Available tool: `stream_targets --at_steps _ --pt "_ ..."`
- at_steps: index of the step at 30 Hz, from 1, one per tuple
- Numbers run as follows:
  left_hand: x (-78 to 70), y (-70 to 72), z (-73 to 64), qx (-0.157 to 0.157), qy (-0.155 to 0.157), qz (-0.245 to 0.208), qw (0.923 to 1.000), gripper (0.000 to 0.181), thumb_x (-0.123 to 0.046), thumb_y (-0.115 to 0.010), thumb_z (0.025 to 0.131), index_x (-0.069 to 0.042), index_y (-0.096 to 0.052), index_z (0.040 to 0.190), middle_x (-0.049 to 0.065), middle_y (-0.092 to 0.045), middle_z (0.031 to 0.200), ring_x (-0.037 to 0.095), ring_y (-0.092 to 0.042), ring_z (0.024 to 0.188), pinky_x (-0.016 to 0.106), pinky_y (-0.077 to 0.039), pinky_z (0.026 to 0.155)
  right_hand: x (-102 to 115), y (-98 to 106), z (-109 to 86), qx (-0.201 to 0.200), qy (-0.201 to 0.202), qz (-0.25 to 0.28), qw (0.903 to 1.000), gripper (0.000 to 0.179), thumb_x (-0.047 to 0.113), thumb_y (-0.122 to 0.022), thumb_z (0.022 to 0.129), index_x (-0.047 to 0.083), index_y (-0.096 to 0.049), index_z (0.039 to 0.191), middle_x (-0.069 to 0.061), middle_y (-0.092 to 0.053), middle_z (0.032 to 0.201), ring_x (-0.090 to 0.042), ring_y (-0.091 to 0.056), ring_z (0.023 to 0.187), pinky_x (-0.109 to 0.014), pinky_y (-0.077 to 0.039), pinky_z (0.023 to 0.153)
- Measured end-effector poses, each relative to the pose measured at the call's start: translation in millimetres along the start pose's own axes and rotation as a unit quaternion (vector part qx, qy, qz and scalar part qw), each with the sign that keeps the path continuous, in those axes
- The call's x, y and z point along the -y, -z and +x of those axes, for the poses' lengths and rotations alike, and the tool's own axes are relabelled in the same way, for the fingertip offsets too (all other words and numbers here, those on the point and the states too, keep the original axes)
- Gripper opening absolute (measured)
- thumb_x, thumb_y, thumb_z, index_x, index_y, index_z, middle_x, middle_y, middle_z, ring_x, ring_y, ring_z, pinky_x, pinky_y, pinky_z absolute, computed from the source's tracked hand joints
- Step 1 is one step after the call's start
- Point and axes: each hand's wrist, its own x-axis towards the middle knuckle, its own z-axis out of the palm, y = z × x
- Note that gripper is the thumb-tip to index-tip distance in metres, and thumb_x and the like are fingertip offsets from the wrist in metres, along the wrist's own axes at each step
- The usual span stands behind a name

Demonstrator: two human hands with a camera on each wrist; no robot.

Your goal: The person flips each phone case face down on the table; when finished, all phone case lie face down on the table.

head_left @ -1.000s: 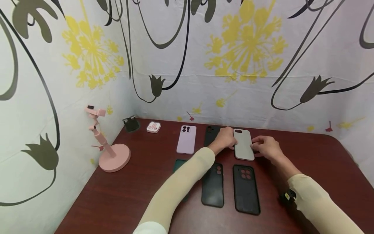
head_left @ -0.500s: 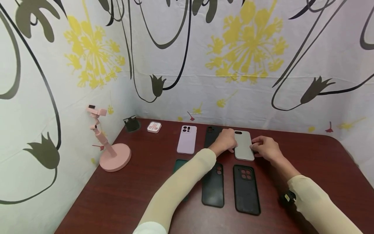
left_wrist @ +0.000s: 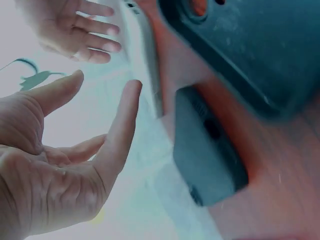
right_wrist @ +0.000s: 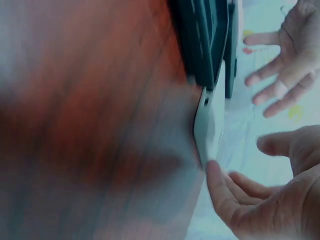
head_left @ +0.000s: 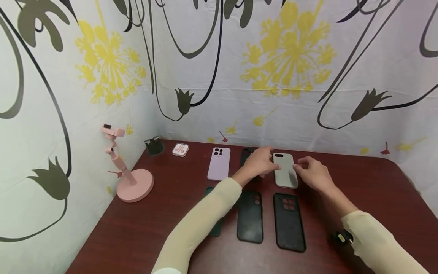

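Six cases: pale case (head_left: 286, 175) x1, between left hand (head_left: 259, 163) and right hand (head_left: 315, 176); dark case (head_left: 246, 154) x1, partly behind left hand; lilac case (head_left: 219, 163) x1, left of it; green case (head_left: 215, 229) x1, black cases (head_left: 290, 230) x2, nearer than both hands. Tabletop (head_left: 362, 184) runs right of right hand; back edge just beyond pale case. Both grips released, fingers loose; fingertips by pale case's long sides, contact unclear.

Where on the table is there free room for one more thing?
Bare table lies between the pink stand and the green case, and between the right hand and the right edge. Crowded: around the left hand, among the other cases.
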Motion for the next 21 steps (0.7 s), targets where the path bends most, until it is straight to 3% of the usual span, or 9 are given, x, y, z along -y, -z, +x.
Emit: stream_targets --at_steps 4,7,10,15,21 --pt "8.8 19.1 -17.3 -0.006 -0.014 0.006 0.9999 0.076 -0.043 -0.079 0.096 -0.022 -0.045 0.160 0.001 -0.066 0.146 0.014 -0.074 0.092 0.031 -0.062 0.074 13.0 -9.5 -11.7 0.009 0.002 0.116 0.9932 0.053 0.028 -0.048 0.113 -0.003 -0.041 0.155 -0.031 -0.055 0.148 -0.033 -0.065 0.123 -0.031 -0.063 0.088" --pt "17.3 33.4 -31.0 -0.007 -0.007 -0.006 0.9999 0.077 -0.043 -0.080 0.095 -0.023 -0.044 0.161 0.000 -0.064 0.147 0.014 -0.072 0.110 0.033 -0.062 0.083 25.4 -18.4 -19.6 0.031 -0.002 0.204 0.9784 0.051 0.022 -0.047 0.113 -0.004 -0.039 0.156 -0.030 -0.052 0.151 -0.015 -0.066 0.119 -0.029 -0.064 0.097" --pt "28.8 45.5 -46.3 -0.010 -0.005 -0.031 0.9995 0.077 -0.041 -0.079 0.097 -0.022 -0.043 0.162 0.002 -0.062 0.147 0.015 -0.072 0.112 0.035 -0.063 0.087 40.3 -29.7 -27.0 0.049 -0.004 0.251 0.9666 0.047 0.020 -0.047 0.113 -0.002 -0.043 0.154 -0.028 -0.053 0.151 -0.005 -0.064 0.114 -0.032 -0.063 0.101" --pt "50.3 55.8 -73.8 -0.009 -0.014 -0.012 0.9998 0.072 -0.045 -0.071 0.101 -0.018 -0.042 0.161 0.006 -0.062 0.146 0.019 -0.068 0.121 0.041 -0.060 0.101 63.7 -51.6 -42.1 0.088 -0.012 0.305 0.9480 0.043 0.017 -0.047 0.113 0.000 -0.045 0.152 -0.025 -0.052 0.152 -0.020 -0.063 0.125 -0.033 -0.060 0.104" --pt "72.3 59.3 -96.6 -0.002 -0.007 -0.006 1.0000 0.068 -0.050 -0.063 0.104 -0.015 -0.045 0.160 0.010 -0.062 0.146 0.025 -0.066 0.124 0.048 -0.060 0.101 87.2 -74.4 -67.0 0.154 -0.034 0.382 0.9107 0.042 0.014 -0.048 0.112 0.000 -0.046 0.152 -0.025 -0.050 0.156 -0.029 -0.060 0.134 -0.033 -0.060 0.108"
